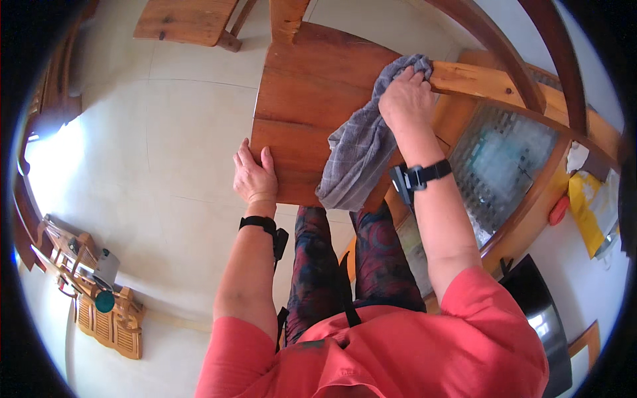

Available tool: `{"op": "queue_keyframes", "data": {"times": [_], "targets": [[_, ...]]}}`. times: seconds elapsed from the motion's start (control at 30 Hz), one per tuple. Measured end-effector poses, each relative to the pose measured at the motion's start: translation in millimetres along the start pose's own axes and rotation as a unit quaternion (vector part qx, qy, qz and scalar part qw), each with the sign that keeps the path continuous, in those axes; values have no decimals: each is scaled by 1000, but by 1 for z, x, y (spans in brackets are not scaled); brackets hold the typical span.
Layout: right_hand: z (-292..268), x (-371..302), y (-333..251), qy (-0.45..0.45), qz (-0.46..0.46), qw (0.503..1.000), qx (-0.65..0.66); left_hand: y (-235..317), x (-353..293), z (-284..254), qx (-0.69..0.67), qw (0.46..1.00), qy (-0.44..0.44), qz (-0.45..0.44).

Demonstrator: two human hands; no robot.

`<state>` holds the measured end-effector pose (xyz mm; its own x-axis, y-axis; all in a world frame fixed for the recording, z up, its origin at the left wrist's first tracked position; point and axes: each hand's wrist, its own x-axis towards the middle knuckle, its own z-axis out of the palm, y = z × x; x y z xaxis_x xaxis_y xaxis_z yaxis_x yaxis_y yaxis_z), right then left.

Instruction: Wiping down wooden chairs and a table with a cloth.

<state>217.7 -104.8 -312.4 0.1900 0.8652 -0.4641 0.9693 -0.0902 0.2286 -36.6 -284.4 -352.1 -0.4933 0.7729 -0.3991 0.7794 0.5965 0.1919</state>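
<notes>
A grey checked cloth (361, 156) lies bunched over the right side of a reddish-brown wooden chair seat (298, 106). My right hand (407, 99) presses the cloth's far end at the seat's right edge, beside a lighter wooden rail (474, 79). Its fingers are curled into the fabric, and the cloth's near end droops over the seat's front edge. At the seat's near left corner rests my left hand (255, 176), with the thumb over the wood and the fingers apart along the side. No object shows in it.
Another wooden seat (182, 20) stands at the far left on the pale tiled floor (179, 146). To the right are a wooden cabinet with a patterned glass panel (504, 152), a yellow packet (587, 212) and a black screen (541, 312). Wooden furniture (109, 325) stands at the lower left.
</notes>
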Motion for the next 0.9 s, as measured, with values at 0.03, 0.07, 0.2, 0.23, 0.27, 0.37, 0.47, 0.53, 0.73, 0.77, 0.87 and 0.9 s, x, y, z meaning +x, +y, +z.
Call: {"op": "queue_keyframes", "data": {"times": [0.03,0.07,0.2,0.23,0.27,0.37,0.47,0.53,0.73,0.77,0.87,0.9], "targets": [[-1,5,-6,-22,28,999,26,0,0,0,-9,1000,8,4],[-1,6,-10,-43,56,996,52,-1,-1,-1,-19,1000,16,8],[11,5,-7,-35,72,994,75,-1,0,-1,-6,1000,-14,-15],[16,3,-3,4,60,995,84,-1,1,0,-11,1000,-10,-8],[20,3,2,44,46,994,91,-1,1,1,-16,1000,-6,-2],[27,7,15,78,16,991,112,2,0,0,-45,999,-22,-6],[26,-30,0,29,-16,989,142,-8,1,4,-26,1000,-13,-8],[32,-75,-7,0,-87,989,122,-7,-3,1,-27,999,-17,-12],[16,-69,-86,61,-263,958,97,-4,1,-1,-46,999,-10,-4],[0,-51,-98,66,-232,964,110,-3,1,1,-45,999,-10,-8],[1,-30,-112,167,-232,952,106,-3,-1,6,-60,997,37,18],[5,-39,-114,165,-235,951,111,-7,-1,7,-52,998,27,11]]}}
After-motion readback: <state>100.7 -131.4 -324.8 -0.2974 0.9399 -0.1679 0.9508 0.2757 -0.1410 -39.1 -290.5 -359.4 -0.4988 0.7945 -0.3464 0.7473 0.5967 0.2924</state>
